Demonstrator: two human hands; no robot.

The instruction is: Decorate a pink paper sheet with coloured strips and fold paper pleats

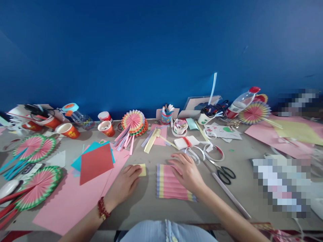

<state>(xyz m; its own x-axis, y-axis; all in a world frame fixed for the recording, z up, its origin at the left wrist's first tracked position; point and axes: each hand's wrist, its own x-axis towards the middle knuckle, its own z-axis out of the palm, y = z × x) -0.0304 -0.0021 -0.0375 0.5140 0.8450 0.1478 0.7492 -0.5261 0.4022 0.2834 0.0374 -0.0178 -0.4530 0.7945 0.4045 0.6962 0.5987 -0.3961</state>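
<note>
Pleated paper [174, 190], folds running left-right near the table [151, 211] front edge, lies under the flattened right hand [186, 172]; left hand [126, 183], fingers together, presses a yellow slip [143, 170] alongside.

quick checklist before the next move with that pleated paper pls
1. Right hand flat on the pleated paper: ok.
2. Left hand touching the yellow slip: ok, fingertips rest on it.
3. Pleats even under the right hand: cannot tell, that part is hidden.
4. Visible pleats lying flat on the table: ok.
5. Scissors apart from both hands: ok, they lie to the right of the right hand.
6. Slip and pleated paper not overlapping: ok, bare table shows between them.
</note>
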